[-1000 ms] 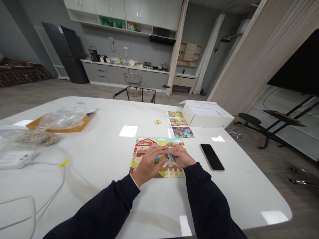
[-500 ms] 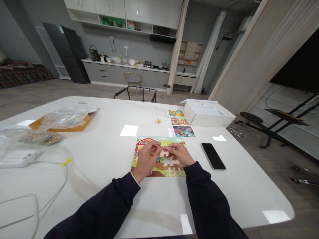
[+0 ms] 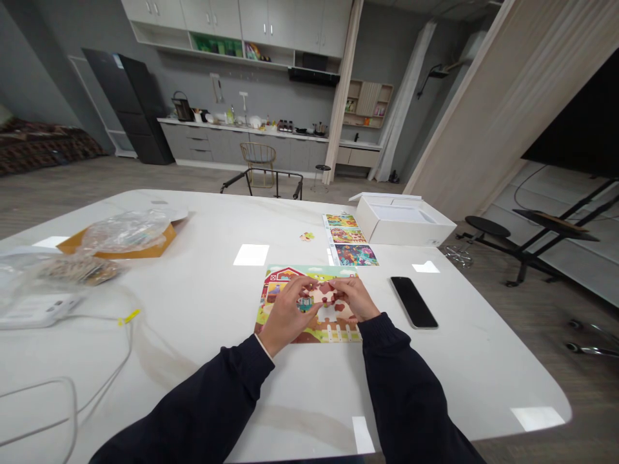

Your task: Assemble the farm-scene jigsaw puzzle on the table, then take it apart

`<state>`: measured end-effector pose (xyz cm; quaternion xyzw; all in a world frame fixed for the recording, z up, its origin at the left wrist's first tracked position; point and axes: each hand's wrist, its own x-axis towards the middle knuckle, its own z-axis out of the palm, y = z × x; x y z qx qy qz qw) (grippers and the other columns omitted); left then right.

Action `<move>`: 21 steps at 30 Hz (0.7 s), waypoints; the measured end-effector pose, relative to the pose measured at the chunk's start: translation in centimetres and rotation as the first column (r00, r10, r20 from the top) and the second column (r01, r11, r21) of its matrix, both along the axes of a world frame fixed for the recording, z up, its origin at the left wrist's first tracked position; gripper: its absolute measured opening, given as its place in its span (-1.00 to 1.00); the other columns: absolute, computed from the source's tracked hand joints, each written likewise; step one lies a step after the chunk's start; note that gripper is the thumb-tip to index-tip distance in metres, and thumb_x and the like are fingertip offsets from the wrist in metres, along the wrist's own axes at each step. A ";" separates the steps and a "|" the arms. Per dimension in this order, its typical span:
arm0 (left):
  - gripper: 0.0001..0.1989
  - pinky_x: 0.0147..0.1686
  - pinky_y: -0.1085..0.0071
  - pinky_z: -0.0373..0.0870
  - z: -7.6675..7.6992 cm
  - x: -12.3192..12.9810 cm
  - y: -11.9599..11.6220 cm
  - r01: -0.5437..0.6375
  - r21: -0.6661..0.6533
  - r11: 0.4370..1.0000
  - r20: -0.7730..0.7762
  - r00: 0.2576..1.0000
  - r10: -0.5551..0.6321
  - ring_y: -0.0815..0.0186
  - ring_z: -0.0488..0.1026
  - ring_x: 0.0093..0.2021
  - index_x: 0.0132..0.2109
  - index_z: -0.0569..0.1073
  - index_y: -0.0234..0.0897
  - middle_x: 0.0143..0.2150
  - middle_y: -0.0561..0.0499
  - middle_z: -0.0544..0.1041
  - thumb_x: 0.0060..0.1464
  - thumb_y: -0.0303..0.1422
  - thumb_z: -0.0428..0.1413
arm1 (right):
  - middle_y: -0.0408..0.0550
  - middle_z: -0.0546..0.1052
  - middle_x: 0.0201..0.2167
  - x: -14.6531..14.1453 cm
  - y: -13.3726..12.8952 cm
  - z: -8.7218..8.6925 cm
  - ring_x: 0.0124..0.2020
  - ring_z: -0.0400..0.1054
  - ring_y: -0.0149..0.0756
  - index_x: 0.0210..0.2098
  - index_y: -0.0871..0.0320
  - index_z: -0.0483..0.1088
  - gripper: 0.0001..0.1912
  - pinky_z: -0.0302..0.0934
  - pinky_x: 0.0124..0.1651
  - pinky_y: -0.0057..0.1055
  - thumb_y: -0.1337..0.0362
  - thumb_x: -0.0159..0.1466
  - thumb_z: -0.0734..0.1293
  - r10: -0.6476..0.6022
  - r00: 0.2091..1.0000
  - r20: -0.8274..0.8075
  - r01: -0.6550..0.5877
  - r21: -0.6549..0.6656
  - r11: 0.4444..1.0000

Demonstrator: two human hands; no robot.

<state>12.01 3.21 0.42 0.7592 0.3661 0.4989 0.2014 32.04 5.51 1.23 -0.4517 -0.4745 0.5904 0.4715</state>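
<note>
Left hand: fingers curled, with thumb and fingertips pinching the left end of the brown-and-white jigsaw piece.
Right hand: fingers close together, pinching that piece's right end.
Piece: held just above the farm jigsaw puzzle, far from touching nothing else but your fingers, beside the piece-shaped white gap near the puzzle's middle.
Handling: keep the pinch light and at the ends, so your fingertips leave the gap in sight and the piece stays level.
Since the earlier frame: the piece showed pale; its brown patches now show, and it sits slightly farther from you.
Nearby: a black smartphone lies right of the puzzle; an open white box stands far right.
</note>
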 end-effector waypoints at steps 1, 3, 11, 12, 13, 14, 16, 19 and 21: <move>-0.59 -0.04 0.23 0.53 0.0 0.0 0.0 -0.005 0.000 1.000 -0.001 1.000 0.005 0.19 0.53 -0.01 0.07 0.42 -0.15 0.00 -0.05 0.55 0.09 -0.49 0.29 | 0.01 0.60 -0.55 0.0 0.0 0.0 -0.62 0.38 -0.37 -0.48 0.23 0.64 -0.63 0.28 -0.48 -0.41 -0.01 0.05 0.52 -0.002 1.000 0.006 0.002 -0.003 1.000; -0.56 -0.03 0.21 0.53 -0.1 0.0 0.0 -0.018 -0.004 1.000 -0.007 1.000 0.018 0.18 0.53 -0.02 0.08 0.42 -0.14 0.00 -0.05 0.55 0.08 -0.50 0.30 | 0.01 0.60 -0.55 0.0 0.1 -0.1 -0.63 0.37 -0.36 -0.46 0.24 0.64 -0.62 0.26 -0.51 -0.42 -0.01 0.06 0.52 0.001 1.000 0.016 -0.001 -0.009 1.000; -0.52 -0.06 0.22 0.54 -0.1 0.1 -0.1 -0.026 -0.040 0.999 -0.025 0.999 0.025 0.19 0.54 -0.04 0.10 0.38 -0.12 0.03 -0.03 0.53 0.06 -0.53 0.28 | 0.03 0.61 -0.53 0.1 0.1 -0.1 -0.62 0.38 -0.34 -0.47 0.23 0.64 -0.65 0.24 -0.51 -0.39 0.02 0.06 0.51 -0.009 0.999 0.038 0.009 -0.001 1.000; -0.51 -0.05 0.22 0.53 -0.1 0.1 -0.1 -0.026 -0.046 0.999 -0.028 0.999 0.025 0.19 0.54 -0.03 0.11 0.37 -0.12 0.03 -0.04 0.53 0.06 -0.53 0.28 | 0.03 0.61 -0.53 0.1 0.1 -0.1 -0.62 0.37 -0.34 -0.47 0.23 0.64 -0.65 0.24 -0.51 -0.39 0.02 0.06 0.51 -0.006 0.999 0.046 0.006 0.000 1.000; -0.51 -0.04 0.21 0.53 -0.1 0.1 -0.1 -0.028 -0.051 0.998 -0.032 0.999 0.026 0.19 0.53 -0.03 0.10 0.37 -0.12 0.03 -0.03 0.53 0.06 -0.53 0.27 | 0.03 0.60 -0.53 0.1 0.1 -0.1 -0.62 0.37 -0.34 -0.46 0.24 0.64 -0.64 0.23 -0.51 -0.39 0.01 0.06 0.51 -0.002 0.998 0.055 0.002 0.000 1.000; -0.53 -0.03 0.20 0.52 -0.1 0.1 -0.1 -0.033 -0.055 0.998 -0.036 0.999 0.031 0.19 0.53 -0.02 0.09 0.37 -0.12 0.02 -0.02 0.53 0.07 -0.53 0.27 | 0.02 0.60 -0.54 0.1 0.0 -0.1 -0.61 0.37 -0.33 -0.46 0.24 0.64 -0.63 0.23 -0.51 -0.38 0.01 0.07 0.50 0.006 0.998 0.062 -0.006 -0.001 1.000; -0.57 -0.01 0.20 0.51 0.0 0.0 0.0 -0.054 -0.056 0.997 -0.041 0.998 0.051 0.19 0.51 -0.01 0.06 0.38 -0.13 -0.01 -0.01 0.53 0.07 -0.51 0.27 | 0.00 0.58 -0.55 0.1 0.1 -0.1 -0.60 0.39 -0.32 -0.38 0.25 0.64 -0.59 0.26 -0.48 -0.37 -0.04 0.10 0.49 0.016 0.998 0.052 -0.016 0.004 1.000; -0.62 0.03 0.19 0.48 0.3 -0.3 0.3 -0.118 -0.048 0.992 -0.027 0.993 0.116 0.17 0.50 0.02 0.01 0.39 -0.15 -0.03 -0.01 0.52 0.08 -0.49 0.27 | -0.03 0.59 -0.43 0.2 0.4 -0.4 -0.54 0.43 -0.31 -0.11 0.20 0.60 -0.49 0.25 -0.47 -0.39 -0.09 0.15 0.45 -0.047 0.999 0.008 0.046 0.045 0.998; -0.65 0.05 0.16 0.45 0.6 -0.6 0.5 -0.183 -0.052 0.982 -0.014 0.983 0.182 0.16 0.48 0.03 -0.01 0.40 -0.16 -0.03 -0.02 0.53 0.07 -0.50 0.26 | -0.05 0.59 -0.36 0.5 0.8 -0.8 -0.55 0.36 -0.37 -0.02 0.16 0.55 -0.45 0.15 -0.52 -0.44 -0.09 0.16 0.44 -0.158 0.987 0.025 0.155 0.090 0.984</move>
